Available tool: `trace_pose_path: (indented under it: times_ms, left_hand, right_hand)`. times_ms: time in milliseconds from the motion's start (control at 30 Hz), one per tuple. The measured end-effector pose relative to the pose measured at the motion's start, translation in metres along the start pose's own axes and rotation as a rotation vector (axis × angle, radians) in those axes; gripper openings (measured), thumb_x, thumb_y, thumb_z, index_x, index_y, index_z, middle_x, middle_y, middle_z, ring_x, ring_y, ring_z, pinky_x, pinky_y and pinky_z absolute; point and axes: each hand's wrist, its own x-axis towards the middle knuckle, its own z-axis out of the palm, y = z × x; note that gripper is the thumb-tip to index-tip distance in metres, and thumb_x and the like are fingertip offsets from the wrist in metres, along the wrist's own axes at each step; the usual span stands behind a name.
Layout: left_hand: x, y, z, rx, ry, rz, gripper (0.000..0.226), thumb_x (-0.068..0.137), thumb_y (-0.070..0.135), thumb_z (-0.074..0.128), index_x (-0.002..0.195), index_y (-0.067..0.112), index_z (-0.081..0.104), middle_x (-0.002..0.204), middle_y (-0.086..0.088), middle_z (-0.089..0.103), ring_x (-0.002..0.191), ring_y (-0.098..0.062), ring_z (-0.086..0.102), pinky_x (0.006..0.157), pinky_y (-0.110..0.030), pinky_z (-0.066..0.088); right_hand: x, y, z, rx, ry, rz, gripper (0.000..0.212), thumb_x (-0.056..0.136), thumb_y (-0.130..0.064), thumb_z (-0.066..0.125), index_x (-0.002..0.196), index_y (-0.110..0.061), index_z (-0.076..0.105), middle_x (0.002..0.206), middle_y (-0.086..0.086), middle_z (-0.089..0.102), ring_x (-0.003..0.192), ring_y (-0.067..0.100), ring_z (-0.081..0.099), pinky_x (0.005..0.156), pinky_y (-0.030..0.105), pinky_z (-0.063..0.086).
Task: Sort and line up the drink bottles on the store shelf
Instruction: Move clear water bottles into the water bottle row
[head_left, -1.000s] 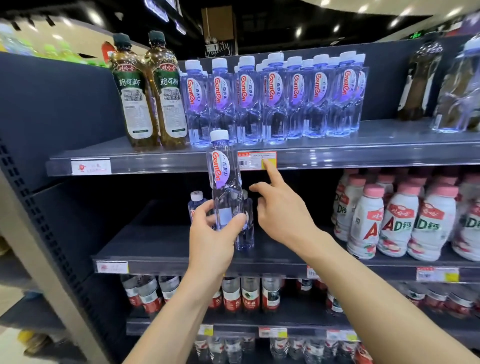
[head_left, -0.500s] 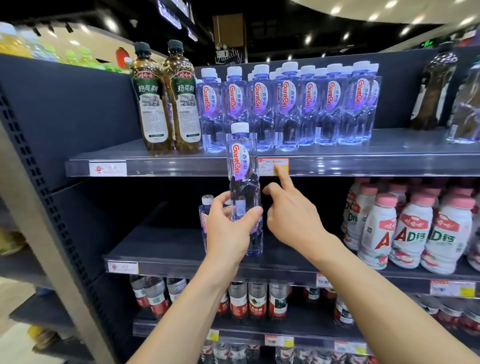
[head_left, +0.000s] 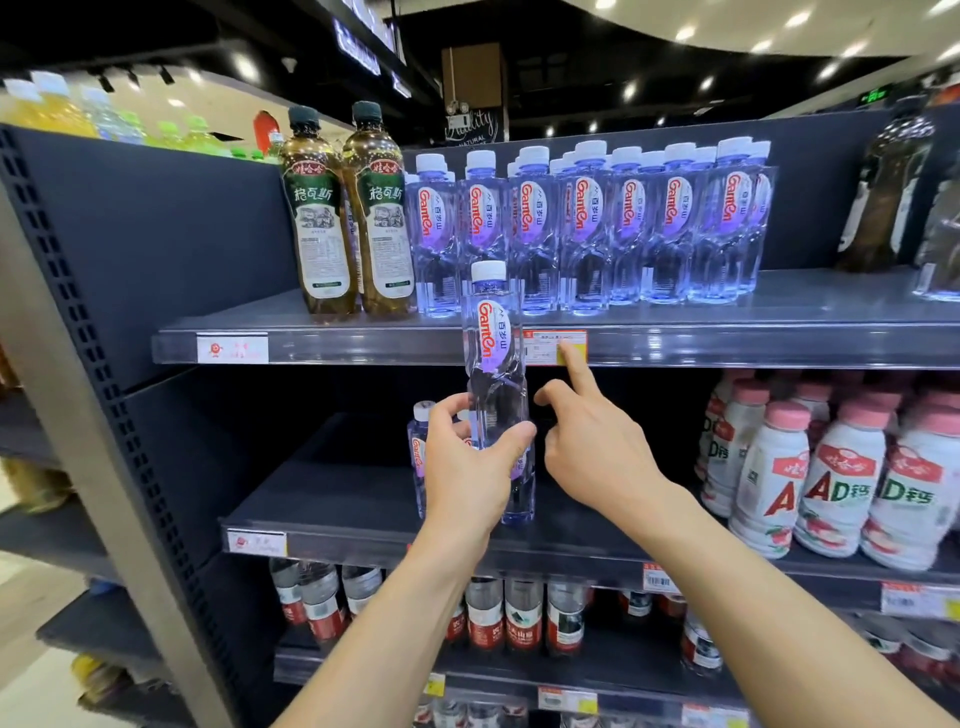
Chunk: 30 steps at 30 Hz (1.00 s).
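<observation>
Your left hand (head_left: 467, 467) grips a Ganten water bottle (head_left: 493, 353) upright. Your right hand (head_left: 597, 452) is open, index finger touching the price tag (head_left: 550, 345)

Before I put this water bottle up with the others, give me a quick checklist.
1. Left hand grip on the water bottle: ok, wrapped round its lower body.
2. Bottle upright, cap on: ok.
3. Matches the Ganten row on the upper shelf: ok.
4. Free space in front of that row: ok.
5. Right hand clear of the path: not ok, its forefinger is on the price tag.
6. Depth behind the row: cannot tell.
</observation>
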Motion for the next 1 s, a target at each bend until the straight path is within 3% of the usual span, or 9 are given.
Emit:
trace_pose_path:
  times_ms: [133, 367, 467, 533, 600, 700, 833, 900, 1000]
  left_hand:
    - [0.001, 0.000, 0.002, -0.001, -0.005, 0.011, 0.052, 0.079, 0.018, 0.086, 0.109, 0.037, 0.048, 0.105, 0.000, 0.068, 0.083, -0.011, 0.070, 0.082, -0.037, 0.060]
    - [0.000, 0.001, 0.003, -0.013, -0.024, 0.006, 0.049, 0.079, 0.016, 0.085, 0.104, 0.038, 0.049, 0.099, 0.002, 0.068, 0.087, -0.016, 0.072, 0.089, -0.047, 0.059]
    - [-0.001, 0.003, 0.005, -0.001, -0.032, 0.013, 0.050, 0.078, 0.018, 0.086, 0.103, 0.040, 0.048, 0.097, 0.004, 0.068, 0.087, -0.018, 0.073, 0.088, -0.049, 0.059]
    - [-0.002, 0.005, 0.006, 0.008, -0.039, 0.026, 0.051, 0.078, 0.020, 0.087, 0.105, 0.041, 0.049, 0.096, 0.005, 0.067, 0.085, -0.016, 0.072, 0.088, -0.049, 0.058]
    - [-0.003, 0.007, 0.009, 0.011, -0.056, 0.038, 0.052, 0.078, 0.022, 0.087, 0.111, 0.038, 0.050, 0.097, 0.006, 0.066, 0.085, -0.014, 0.072, 0.089, -0.047, 0.058]
    - [-0.004, 0.010, 0.018, 0.018, -0.081, 0.041, 0.056, 0.076, 0.026, 0.089, 0.117, 0.036, 0.052, 0.100, 0.007, 0.065, 0.089, -0.013, 0.071, 0.090, -0.048, 0.058]
    - [-0.005, 0.013, 0.033, 0.041, -0.104, 0.049, 0.059, 0.073, 0.032, 0.090, 0.118, 0.036, 0.052, 0.101, 0.005, 0.067, 0.091, -0.016, 0.071, 0.089, -0.046, 0.057]
    - [-0.006, 0.013, 0.040, 0.047, -0.131, 0.049, 0.057, 0.074, 0.031, 0.090, 0.116, 0.035, 0.053, 0.100, 0.004, 0.067, 0.088, -0.016, 0.071, 0.086, -0.042, 0.058]
    - [-0.010, 0.015, 0.054, 0.032, -0.173, 0.049, 0.057, 0.072, 0.028, 0.091, 0.115, 0.036, 0.054, 0.100, 0.006, 0.068, 0.085, -0.009, 0.071, 0.081, -0.033, 0.057]
  right_hand:
    - [0.000, -0.001, -0.002, 0.004, -0.010, 0.003, 0.023, 0.094, -0.014, 0.056, 0.117, -0.016, 0.054, 0.173, -0.005, -0.007, 0.094, 0.032, 0.061, 0.065, 0.038, 0.048]
    - [0.000, -0.001, -0.001, 0.018, -0.004, 0.003, 0.026, 0.094, -0.013, 0.054, 0.119, -0.017, 0.054, 0.173, -0.007, -0.003, 0.098, 0.034, 0.063, 0.066, 0.038, 0.047]
    - [0.001, 0.003, 0.000, 0.152, 0.102, -0.018, 0.034, 0.095, -0.009, 0.051, 0.127, -0.019, 0.058, 0.168, -0.008, 0.022, 0.112, 0.030, 0.064, 0.082, 0.041, 0.052]
    - [0.003, 0.008, -0.002, 0.405, 0.199, 0.010, 0.036, 0.096, -0.007, 0.050, 0.128, -0.018, 0.062, 0.152, -0.006, 0.049, 0.116, 0.019, 0.063, 0.097, 0.041, 0.051]
    - [0.003, 0.008, -0.008, 0.709, 0.217, 0.079, 0.032, 0.095, -0.024, 0.055, 0.126, -0.022, 0.065, 0.129, -0.008, 0.066, 0.102, 0.014, 0.069, 0.097, 0.045, 0.054]
    - [0.000, 0.009, -0.022, 0.916, 0.159, 0.095, 0.048, 0.085, -0.059, 0.061, 0.123, -0.029, 0.066, 0.114, -0.012, 0.073, 0.100, 0.010, 0.072, 0.092, 0.045, 0.059]
    - [-0.002, 0.018, -0.036, 0.946, 0.117, 0.071, 0.049, 0.090, -0.045, 0.075, 0.133, -0.028, 0.060, 0.113, -0.008, 0.074, 0.103, 0.009, 0.072, 0.090, 0.032, 0.059]
    - [0.000, 0.025, -0.042, 0.950, 0.101, 0.069, 0.037, 0.089, -0.036, 0.079, 0.122, -0.035, 0.061, 0.106, -0.010, 0.075, 0.097, 0.007, 0.072, 0.082, 0.022, 0.058]
    - [-0.002, 0.035, -0.050, 0.924, 0.118, 0.062, 0.030, 0.084, -0.033, 0.081, 0.111, -0.030, 0.069, 0.100, -0.007, 0.079, 0.094, 0.013, 0.075, 0.089, 0.034, 0.059]
